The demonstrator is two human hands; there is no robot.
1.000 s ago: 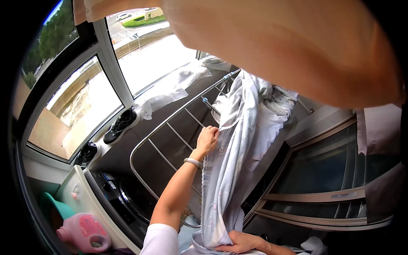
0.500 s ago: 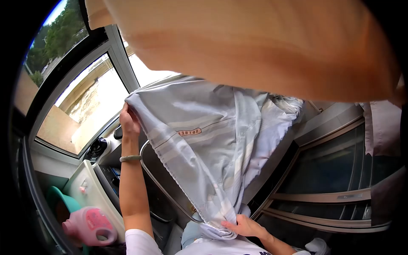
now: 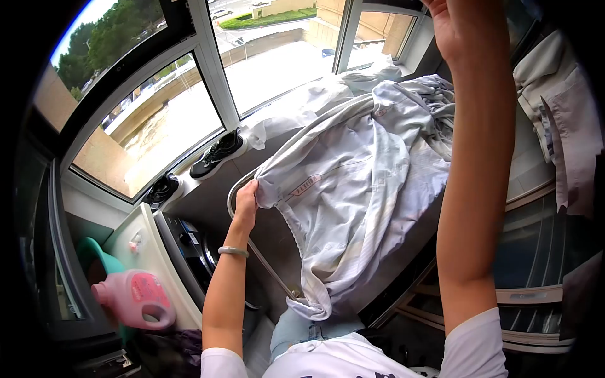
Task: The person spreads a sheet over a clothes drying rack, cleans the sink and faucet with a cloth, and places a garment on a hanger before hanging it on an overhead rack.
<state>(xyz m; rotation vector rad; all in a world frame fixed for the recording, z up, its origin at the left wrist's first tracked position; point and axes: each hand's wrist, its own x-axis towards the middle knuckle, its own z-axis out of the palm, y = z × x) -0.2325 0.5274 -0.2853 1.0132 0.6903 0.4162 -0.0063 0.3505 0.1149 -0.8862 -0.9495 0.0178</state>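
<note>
A large pale grey-blue bed sheet point(image 3: 353, 183) with faint stripes and a small lettered label print drapes in folds over a metal drying rack point(image 3: 271, 268). My left hand point(image 3: 247, 198), a bangle on its wrist, is closed around the sheet's left corner, beside the rack's curved rail. The near end of the sheet hangs bunched close to my legs. High at the top right, my right hand point(image 3: 450, 28) is raised well above the sheet. Its fingers are cut off by the frame edge, so what they hold, if anything, is hidden.
Black shoes point(image 3: 217, 154) stand on the ledge under the windows, near crumpled white plastic point(image 3: 296, 107). At left are a pink detergent bottle point(image 3: 135, 299), a green basin point(image 3: 94, 255) and a black-fronted appliance point(image 3: 186, 246). Light clothes point(image 3: 570, 132) hang at right.
My right hand has let go of the sheet's near end and risen to the top right. The peach cloth overhead has left view. My left hand has lowered the sheet's corner toward the rail.
</note>
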